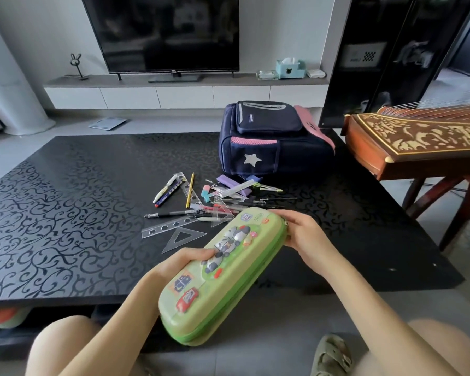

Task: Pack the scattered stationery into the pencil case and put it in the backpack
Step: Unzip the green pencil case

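Two hands, left (183, 263) and right (305, 234), grip the pencil case (225, 283) over the table (65, 213) edge.

Zither (418, 139) cut off at right edge, sandal (331, 354) cropped below, pen pile (220, 210) — overlapping, uncountable

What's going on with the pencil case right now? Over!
Holding: left hand grips pencil case mid-body, right hand holds its far end. Case looks closed. Loose stationery lies on table, backpack behind it. Nothing blocking.
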The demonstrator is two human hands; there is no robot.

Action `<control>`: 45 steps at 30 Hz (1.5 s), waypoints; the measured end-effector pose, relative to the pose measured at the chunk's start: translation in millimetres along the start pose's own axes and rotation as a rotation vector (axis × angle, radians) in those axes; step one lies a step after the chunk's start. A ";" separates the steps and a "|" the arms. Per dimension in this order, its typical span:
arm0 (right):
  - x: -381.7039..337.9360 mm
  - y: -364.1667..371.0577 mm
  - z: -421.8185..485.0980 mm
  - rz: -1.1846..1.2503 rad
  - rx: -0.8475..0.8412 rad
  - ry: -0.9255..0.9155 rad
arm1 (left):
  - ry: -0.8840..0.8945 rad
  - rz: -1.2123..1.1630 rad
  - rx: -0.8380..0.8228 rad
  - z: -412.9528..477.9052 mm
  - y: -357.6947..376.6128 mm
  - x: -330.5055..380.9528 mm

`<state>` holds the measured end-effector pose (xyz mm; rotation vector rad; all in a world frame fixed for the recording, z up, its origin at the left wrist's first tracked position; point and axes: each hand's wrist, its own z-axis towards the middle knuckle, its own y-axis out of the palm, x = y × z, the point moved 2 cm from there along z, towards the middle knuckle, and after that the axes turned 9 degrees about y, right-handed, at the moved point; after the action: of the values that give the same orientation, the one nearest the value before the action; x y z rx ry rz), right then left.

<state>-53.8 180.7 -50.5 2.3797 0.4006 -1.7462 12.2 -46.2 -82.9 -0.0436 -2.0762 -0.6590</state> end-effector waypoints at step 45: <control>33.6 39.3 -36.7 -1.736 0.128 -0.811 | -0.168 0.824 -0.152 30.9 2.5 36.3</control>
<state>1.1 157.8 -72.4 0.6786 2.5793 -2.8842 -31.7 -37.5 -66.3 -1.0089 -1.9198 -0.2946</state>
